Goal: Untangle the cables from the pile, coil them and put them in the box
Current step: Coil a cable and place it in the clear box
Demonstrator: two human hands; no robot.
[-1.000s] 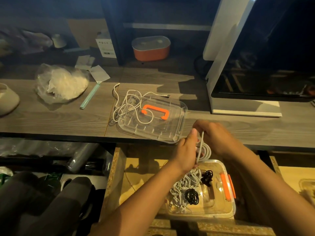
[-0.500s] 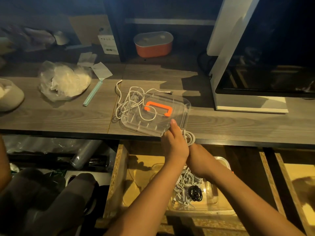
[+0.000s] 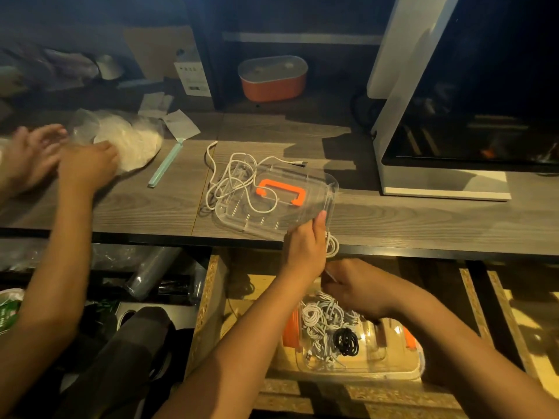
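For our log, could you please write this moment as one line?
coiling | left hand: grips white coil | right hand: pinches its tail above box | table: tangled cable not yet coiled

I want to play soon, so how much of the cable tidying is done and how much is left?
Done: several white coils and a black coil lie in the box. In hand: the left hand holds a coiled white cable, and the right hand pinches its tail. Left: one loose white cable lies tangled on the table by the lid.
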